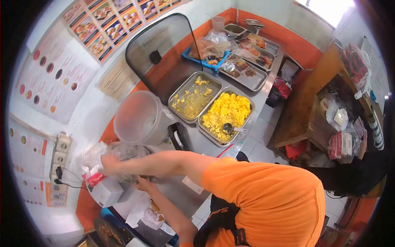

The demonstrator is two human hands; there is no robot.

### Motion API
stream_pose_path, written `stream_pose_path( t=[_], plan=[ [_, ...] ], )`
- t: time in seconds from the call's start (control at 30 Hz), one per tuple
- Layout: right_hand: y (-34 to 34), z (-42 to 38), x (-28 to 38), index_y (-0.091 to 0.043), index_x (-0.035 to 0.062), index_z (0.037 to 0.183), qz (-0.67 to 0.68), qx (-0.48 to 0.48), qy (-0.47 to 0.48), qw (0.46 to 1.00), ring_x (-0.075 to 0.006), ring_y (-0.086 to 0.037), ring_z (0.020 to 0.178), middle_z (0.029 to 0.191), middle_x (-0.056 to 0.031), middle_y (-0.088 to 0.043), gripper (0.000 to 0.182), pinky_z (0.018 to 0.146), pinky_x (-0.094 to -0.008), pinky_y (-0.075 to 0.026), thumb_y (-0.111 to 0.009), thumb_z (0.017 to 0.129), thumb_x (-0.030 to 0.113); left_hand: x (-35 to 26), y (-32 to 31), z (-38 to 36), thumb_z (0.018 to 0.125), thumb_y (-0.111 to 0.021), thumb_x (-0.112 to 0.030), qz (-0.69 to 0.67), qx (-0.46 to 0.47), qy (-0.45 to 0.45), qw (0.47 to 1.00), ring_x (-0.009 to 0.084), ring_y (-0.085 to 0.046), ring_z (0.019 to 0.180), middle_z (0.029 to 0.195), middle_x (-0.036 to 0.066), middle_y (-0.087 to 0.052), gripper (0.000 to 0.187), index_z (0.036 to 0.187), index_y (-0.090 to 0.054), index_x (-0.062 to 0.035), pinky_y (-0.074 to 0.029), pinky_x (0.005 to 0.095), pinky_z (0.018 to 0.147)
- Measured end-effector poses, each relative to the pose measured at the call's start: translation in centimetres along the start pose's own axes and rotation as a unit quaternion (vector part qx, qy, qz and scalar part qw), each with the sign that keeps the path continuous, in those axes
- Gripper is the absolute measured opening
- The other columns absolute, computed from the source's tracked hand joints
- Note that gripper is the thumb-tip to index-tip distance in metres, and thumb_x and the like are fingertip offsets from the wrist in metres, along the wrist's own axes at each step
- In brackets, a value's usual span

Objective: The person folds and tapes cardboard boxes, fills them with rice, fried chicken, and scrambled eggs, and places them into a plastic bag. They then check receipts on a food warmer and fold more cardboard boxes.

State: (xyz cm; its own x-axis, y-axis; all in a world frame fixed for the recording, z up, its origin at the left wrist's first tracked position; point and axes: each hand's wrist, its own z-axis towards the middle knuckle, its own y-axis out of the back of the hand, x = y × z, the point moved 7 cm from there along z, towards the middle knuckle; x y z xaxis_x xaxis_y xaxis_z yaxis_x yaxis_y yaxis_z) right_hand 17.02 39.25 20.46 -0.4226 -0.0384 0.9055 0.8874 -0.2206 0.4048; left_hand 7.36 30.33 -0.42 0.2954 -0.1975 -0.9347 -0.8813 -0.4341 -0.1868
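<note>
In the head view, we're reaching our blurred right hand (pixel 109 164) by the white packets (pixel 94 157), our left hand (pixel 144 183) at the near edge of the clear plastic (pixel 128 152) — perhaps steadying it — though we're unable to tell either grip.

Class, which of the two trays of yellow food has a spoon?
The fuller tray, nearer the floor: a dark spoon rests in its heaped food. The other tray, nearer the wall, shows no spoon.
</note>
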Motion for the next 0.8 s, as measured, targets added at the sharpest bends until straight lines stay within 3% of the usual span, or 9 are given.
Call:
stream_pose_path(
  t=[0.07, 0.13, 0.2, 0.27, 0.37, 0.47, 0.53, 0.63, 0.8],
  plan=[
    [2.2, -4.5, 0.1, -0.069, -0.0057, 0.088, 0.038, -0.108, 0.235, 0.965, -0.0452, -0.07, 0.085, 0.087, -0.0247, -0.071, 0.03, 0.08, -0.0499, -0.056, -0.072, 0.082, 0.024, 0.4, -0.7, -0.2, 0.093, -0.072, -0.02, 0.057, 0.007, -0.032, 0.998, 0.0317, -0.054, 0.129, 0.151, 0.016, -0.045, 0.07, 0.149, -0.035, 0.0, -0.051, 0.0465, 0.1],
    [13.5, -12.2, 2.8, -0.07, -0.0036, 0.086, 0.172, 0.016, 0.317, 0.933, -0.0411, -0.069, 0.078, 0.078, -0.0217, -0.069, 0.028, 0.073, -0.0459, -0.055, -0.072, 0.083, 0.024, 0.5, -0.5, -0.6, 0.095, -0.07, -0.021, 0.091, 0.056, -0.079, 0.991, 0.0309, -0.051, 0.131, 0.152, 0.017, -0.042, 0.07, 0.151, -0.035, 0.0001, -0.05, 0.0454, 0.102],
    [23.9, -16.8, 0.2, -0.072, -0.0003, 0.086, 0.16, 0.147, 0.263, 0.94, -0.0374, -0.068, 0.073, 0.075, -0.0205, -0.068, 0.024, 0.069, -0.0423, -0.053, -0.071, 0.086, 0.024, 0.8, -0.1, -2.1, 0.096, -0.068, -0.021, 0.126, 0.103, -0.124, 0.979, 0.0301, -0.049, 0.134, 0.154, 0.018, -0.04, 0.07, 0.154, -0.035, 0.0003, -0.048, 0.0443, 0.104],
    [35.7, -19.2, -6.3, -0.075, 0.0038, 0.101, 0.089, 0.141, 0.129, 0.978, -0.0257, -0.074, 0.077, 0.086, -0.016, -0.075, 0.019, 0.071, -0.0377, -0.057, -0.069, 0.093, 0.019, 0.8, 0.6, -5.1, 0.098, -0.066, -0.021, 0.183, 0.1, -0.1, 0.973, 0.0297, -0.044, 0.138, 0.157, 0.019, -0.038, 0.069, 0.156, -0.034, -0.0008, -0.045, 0.0431, 0.108],
    [51.7, -21.1, -25.5, -0.075, 0.0041, 0.108, -0.036, -0.062, -0.061, 0.996, -0.0218, -0.075, 0.087, 0.097, -0.0133, -0.077, 0.022, 0.077, -0.036, -0.058, -0.069, 0.091, 0.016, -1.2, 1.1, -14.9, 0.098, -0.068, -0.023, 0.273, 0.118, -0.078, 0.951, 0.0294, -0.038, 0.144, 0.16, 0.02, -0.034, 0.071, 0.157, -0.034, -0.0033, -0.039, 0.0411, 0.111],
    [65.5, -24.2, -44.7, -0.072, 0.0013, 0.108, -0.212, -0.279, -0.207, 0.913, -0.0299, -0.074, 0.085, 0.094, -0.0181, -0.075, 0.023, 0.079, -0.039, -0.057, -0.066, 0.087, 0.008, -1.8, 3.0, -22.2, 0.098, -0.067, -0.022, 0.321, 0.068, -0.027, 0.944, 0.029, -0.04, 0.143, 0.16, 0.016, -0.037, 0.066, 0.156, -0.038, -0.0069, -0.038, 0.0446, 0.111],
    [69.7, -23.0, -48.3, -0.073, 0.0035, 0.107, -0.213, -0.354, -0.146, 0.899, -0.0322, -0.073, 0.091, 0.101, -0.0184, -0.074, 0.024, 0.079, -0.0398, -0.057, -0.071, 0.085, 0.011, -1.9, 3.9, -25.9, 0.097, -0.065, -0.019, 0.318, 0.053, -0.006, 0.947, 0.0297, -0.041, 0.142, 0.162, 0.016, -0.035, 0.063, 0.155, -0.041, -0.0086, -0.038, 0.0483, 0.111],
    [69.6, -17.9, -47.9, -0.074, 0.0065, 0.1, -0.179, -0.343, -0.053, 0.921, -0.0369, -0.071, 0.092, 0.098, -0.0167, -0.072, 0.018, 0.077, -0.0469, -0.056, -0.075, 0.083, 0.013, -3.2, 2.7, -29.6, 0.098, -0.066, -0.02, 0.363, 0.005, -0.007, 0.932, 0.0254, -0.044, 0.138, 0.157, 0.011, -0.042, 0.056, 0.15, -0.048, -0.0108, -0.041, 0.0482, 0.107],
    [67.0, -15.5, -49.4, -0.077, 0.0138, 0.098, -0.341, -0.276, -0.042, 0.897, -0.0334, -0.07, 0.089, 0.095, -0.0117, -0.069, 0.016, 0.072, -0.0476, -0.056, -0.071, 0.087, 0.024, -4.7, 0.9, -33.6, 0.101, -0.064, -0.017, 0.379, 0.027, -0.045, 0.924, 0.0251, -0.049, 0.133, 0.15, 0.01, -0.051, 0.05, 0.149, -0.05, -0.0105, -0.042, 0.0409, 0.108]
  ],
)
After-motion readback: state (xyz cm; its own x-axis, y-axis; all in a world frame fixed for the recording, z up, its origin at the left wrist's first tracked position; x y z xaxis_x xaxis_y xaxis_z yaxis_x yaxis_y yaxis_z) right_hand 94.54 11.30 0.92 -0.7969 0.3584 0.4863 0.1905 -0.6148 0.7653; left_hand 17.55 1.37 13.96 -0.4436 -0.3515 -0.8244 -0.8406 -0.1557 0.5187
